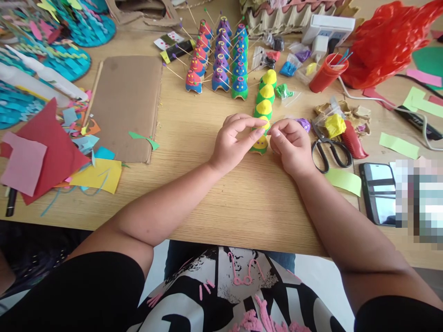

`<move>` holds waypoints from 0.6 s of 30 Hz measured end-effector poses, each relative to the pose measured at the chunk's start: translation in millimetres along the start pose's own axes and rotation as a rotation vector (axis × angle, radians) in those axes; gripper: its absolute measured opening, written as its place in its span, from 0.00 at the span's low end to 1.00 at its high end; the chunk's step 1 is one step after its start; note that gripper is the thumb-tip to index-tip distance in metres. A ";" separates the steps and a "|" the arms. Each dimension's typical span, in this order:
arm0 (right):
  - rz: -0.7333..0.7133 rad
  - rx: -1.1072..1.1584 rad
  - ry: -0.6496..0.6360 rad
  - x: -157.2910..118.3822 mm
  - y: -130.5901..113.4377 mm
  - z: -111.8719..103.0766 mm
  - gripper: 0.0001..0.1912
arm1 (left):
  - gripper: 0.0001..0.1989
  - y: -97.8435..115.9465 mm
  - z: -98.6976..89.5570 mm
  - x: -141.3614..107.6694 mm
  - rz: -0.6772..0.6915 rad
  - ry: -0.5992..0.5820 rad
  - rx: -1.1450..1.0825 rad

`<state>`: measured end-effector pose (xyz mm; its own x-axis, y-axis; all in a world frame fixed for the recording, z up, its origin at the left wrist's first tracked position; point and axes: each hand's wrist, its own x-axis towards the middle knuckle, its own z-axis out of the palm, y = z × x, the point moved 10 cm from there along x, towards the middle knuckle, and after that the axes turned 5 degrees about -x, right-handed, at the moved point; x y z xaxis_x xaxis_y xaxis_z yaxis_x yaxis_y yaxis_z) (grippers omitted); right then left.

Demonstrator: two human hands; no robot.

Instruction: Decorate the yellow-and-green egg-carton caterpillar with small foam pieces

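Observation:
A caterpillar made from an egg-carton strip, with yellow tops and green lower edges, lies on the table between my hands. Its front bump has small dots like eyes. Above its near end, my left hand has thumb and forefinger pinched close together. My right hand is closed beside it, thumb against the curled fingers. Whatever the fingertips hold, if anything, is too small to make out. The hands partly cover the strip's near bumps. Beside my right hand sits purple clay, with black-handled scissors to its right.
Red, purple and blue caterpillars with stick feelers stand at the back. Cardboard and coloured paper scraps lie left. On the right are a red cup, bagged clay, a phone and a white cable.

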<state>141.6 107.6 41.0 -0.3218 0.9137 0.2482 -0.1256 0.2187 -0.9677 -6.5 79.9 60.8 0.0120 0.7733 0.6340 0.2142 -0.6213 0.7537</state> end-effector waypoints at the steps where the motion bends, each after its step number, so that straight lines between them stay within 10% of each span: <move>1: 0.002 -0.002 0.006 0.0 0.4 -0.9 0.24 | 0.14 -1.0 -0.2 0.1 -0.005 0.001 -0.007; 18: -0.005 0.015 -0.002 0.3 0.7 1.7 0.25 | 0.16 -8.1 5.8 -1.4 -0.053 -0.048 -0.030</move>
<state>139.8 107.5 40.5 -0.3232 0.9118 0.2532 -0.1409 0.2181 -0.9657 -2.6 84.6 52.8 0.0489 0.8099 0.5846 0.1866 -0.5824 0.7912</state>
